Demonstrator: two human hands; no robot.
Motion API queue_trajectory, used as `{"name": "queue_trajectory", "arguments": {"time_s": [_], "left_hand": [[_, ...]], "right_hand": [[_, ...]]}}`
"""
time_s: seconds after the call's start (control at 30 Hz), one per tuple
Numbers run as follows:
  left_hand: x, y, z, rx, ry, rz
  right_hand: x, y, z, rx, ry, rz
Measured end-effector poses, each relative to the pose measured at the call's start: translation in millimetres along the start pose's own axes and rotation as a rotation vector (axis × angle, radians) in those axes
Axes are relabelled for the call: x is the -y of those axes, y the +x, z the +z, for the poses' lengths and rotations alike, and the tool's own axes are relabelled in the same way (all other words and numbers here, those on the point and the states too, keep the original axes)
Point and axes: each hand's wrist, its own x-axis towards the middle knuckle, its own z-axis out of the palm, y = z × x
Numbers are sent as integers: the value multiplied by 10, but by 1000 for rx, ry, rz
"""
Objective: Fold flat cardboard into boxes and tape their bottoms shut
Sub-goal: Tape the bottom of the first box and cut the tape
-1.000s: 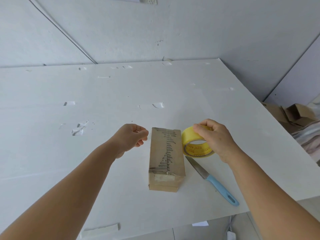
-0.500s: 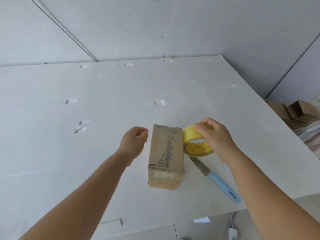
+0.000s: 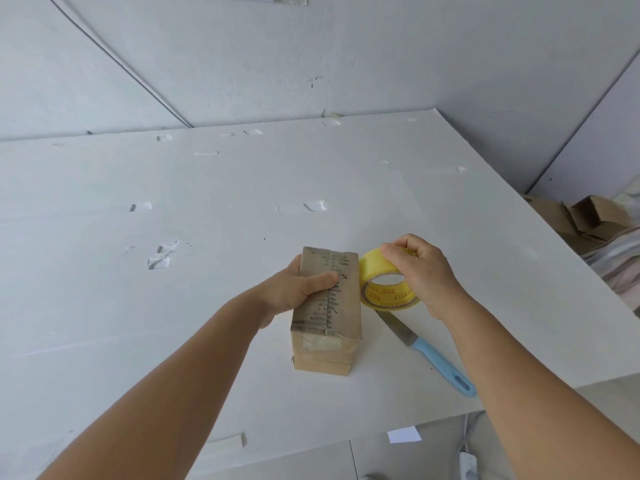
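A small brown cardboard box (image 3: 325, 306), oblong and closed, is seen lying on the white tabletop (image 3: 207, 209) near its front edge, with a taped seam running lengthwise along its upper face and a strip of tape folded over its near end. The box is gripped from its left side by the left hand (image 3: 298, 289): the thumb is laid across the upper face up to the seam, while the fingers are wrapped round the far left edge. A yellow roll of adhesive tape (image 3: 384, 285) is held tilted on its edge just beside the right side of the box by the right hand (image 3: 420, 271), whose fingers are curled over the top of the roll. A knife with a steel blade and a light blue plastic handle (image 3: 429, 351) is laid flat on the tabletop just right of the box, its blade tip hidden under the roll. Crumpled brown cardboard pieces (image 3: 585, 216) are visible beyond the right edge of the tabletop.
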Motion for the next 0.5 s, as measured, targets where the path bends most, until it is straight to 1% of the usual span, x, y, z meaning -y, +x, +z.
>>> {"name": "queue_trajectory", "arguments": {"time_s": [0.03, 0.07, 0.1, 0.13, 0.17, 0.2, 0.23, 0.27, 0.33, 0.4, 0.47, 0.5], "left_hand": [[-27, 7, -15, -30, 100, -13], [-52, 27, -37, -103, 249, 23], [-88, 39, -46, -194, 444, 114], [-129, 44, -29, -262, 646, 252], [-177, 51, 11, -284, 800, 393], [-221, 66, 63, -256, 904, 484], [-250, 100, 120, -211, 988, 513], [-258, 135, 176, -182, 1078, 502], [-238, 186, 248, -212, 1220, 452], [-191, 190, 262, -307, 1229, 429], [-125, 155, 286, -400, 1197, 392], [-95, 135, 309, -445, 1190, 372]], "right_hand": [[1, -3, -10, 3, -1, -3], [5, -6, -19, 8, -2, -4], [8, -10, -24, 11, -2, -5], [13, -11, -26, 14, -1, -5], [19, -7, -23, 15, -1, -9], [28, -3, -20, 19, -5, -17], [37, 4, -16, 28, -15, -31], [43, 13, -18, 41, -34, -49], [28, 34, -32, 69, -68, -64], [-33, 53, -46, 90, -28, -10], [-92, 75, -29, 112, 67, 53], [-101, 87, -2, 128, 106, 55]]}}
